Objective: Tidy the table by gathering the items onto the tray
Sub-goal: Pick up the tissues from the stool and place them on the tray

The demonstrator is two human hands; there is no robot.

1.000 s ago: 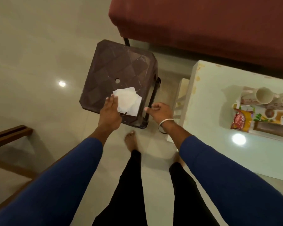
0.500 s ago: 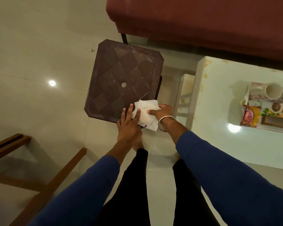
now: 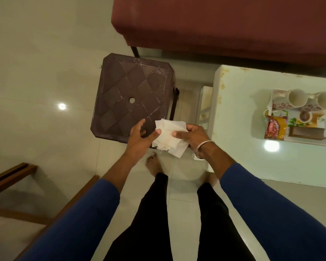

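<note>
Lifted off the dark brown plastic stool [image 3: 132, 95], the crumpled white paper napkins [image 3: 168, 137] now hang past its near right corner. Both hands pinch them: the left hand [image 3: 139, 140] by thumb, the right hand [image 3: 192, 137] with curled fingers.

The crumpled white tissue papers [image 3: 169, 137] sit bunched between my hands, lifted off the stool. The floral tray [image 3: 277, 95], well off to the right of my right hand [image 3: 193, 138], holds two white cups [image 3: 297, 97] and a snack packet [image 3: 275, 127].
</note>
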